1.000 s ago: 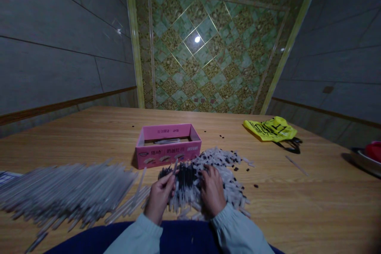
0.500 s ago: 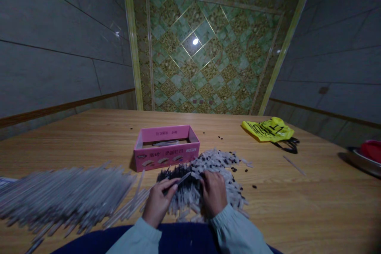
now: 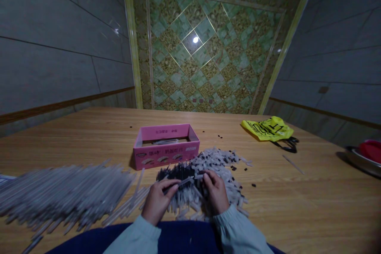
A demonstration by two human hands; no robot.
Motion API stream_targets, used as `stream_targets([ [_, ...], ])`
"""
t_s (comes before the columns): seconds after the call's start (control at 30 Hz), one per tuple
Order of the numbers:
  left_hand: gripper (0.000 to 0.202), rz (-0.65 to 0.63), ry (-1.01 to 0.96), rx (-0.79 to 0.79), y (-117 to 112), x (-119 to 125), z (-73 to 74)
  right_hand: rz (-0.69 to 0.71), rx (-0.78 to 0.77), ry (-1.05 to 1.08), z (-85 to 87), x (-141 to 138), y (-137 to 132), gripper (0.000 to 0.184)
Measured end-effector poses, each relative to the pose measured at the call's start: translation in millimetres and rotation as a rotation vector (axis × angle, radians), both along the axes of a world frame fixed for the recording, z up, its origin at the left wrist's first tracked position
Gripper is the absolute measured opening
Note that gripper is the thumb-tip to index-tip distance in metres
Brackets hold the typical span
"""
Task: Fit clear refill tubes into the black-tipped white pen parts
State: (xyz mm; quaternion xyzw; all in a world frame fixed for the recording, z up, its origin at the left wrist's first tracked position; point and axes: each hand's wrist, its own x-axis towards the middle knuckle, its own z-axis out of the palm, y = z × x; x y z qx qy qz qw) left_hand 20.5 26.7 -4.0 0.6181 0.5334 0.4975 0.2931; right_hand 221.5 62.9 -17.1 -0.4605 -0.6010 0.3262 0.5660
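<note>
My left hand [image 3: 160,198] pinches a thin translucent plastic tube [image 3: 186,181] between thumb and fingers, its free end pointing right. Facing it, my right hand [image 3: 216,193] has its thumb and index finger close together near the tube's tip; whatever small piece they hold is too blurred to name. Beneath and between both hands lie short dark pieces [image 3: 172,172]. A heap of small whitish translucent pieces [image 3: 216,158], mixed with tiny black bits, spreads behind and beside my right hand. To the left sits a broad pile of long clear tubes [image 3: 68,194].
Just behind the hands stands an open pink box [image 3: 166,156] with a few tubes inside. A yellow bag [image 3: 268,129] with black handles lies at the back right. One loose tube [image 3: 293,164] and a metal basin holding something red [image 3: 370,151] are farther right.
My right thumb and index finger have shifted slightly, moving a little away from the tube's tip. The left hand keeps the tube, which now lies flatter.
</note>
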Motion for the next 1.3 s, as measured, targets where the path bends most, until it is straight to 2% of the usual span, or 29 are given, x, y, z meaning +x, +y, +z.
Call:
stream_targets([
  [0.13, 0.02, -0.026, 0.053, 0.001, -0.1, 0.7, -1.1, 0.034, 0.004, 0.023, 3.3, -2.2, -3.3, 0.032],
  [0.33, 0.022, -0.053, 0.067, 0.022, -0.1, 1.0, -1.5, 0.061, 0.064, -0.057, 6.9, -2.7, -6.7, 0.025],
  [0.53, 0.028, -0.079, 0.085, -0.061, -1.6, 2.3, 2.2, 0.157, 0.145, -0.139, 7.9, -3.2, -8.9, 0.021],
  [0.67, 0.034, -0.076, 0.135, -0.103, -1.9, 4.2, 6.2, 0.164, 0.149, -0.174, 4.6, -1.9, -8.7, 0.02],
  [0.8, 0.042, -0.106, 0.167, -0.144, -1.6, 4.3, 6.1, 0.179, 0.212, -0.342, 8.0, 2.6, -8.9, 0.02],
  [0.93, 0.036, -0.133, 0.17, -0.155, -0.6, 1.5, 2.5, 0.249, 0.252, -0.483, 14.9, 5.3, -10.6, 0.021],
  [1.1, 0.027, -0.09, 0.153, -0.124, -0.5, 1.8, -3.7, 0.165, 0.196, -0.483, 14.8, 0.8, -13.3, 0.021],
  [1.3, 0.02, 0.011, 0.212, 0.007, -5.5, 8.0, -4.3, 0.118, 0.074, -0.337, 12.0, -3.4, -14.2, 0.021],
])
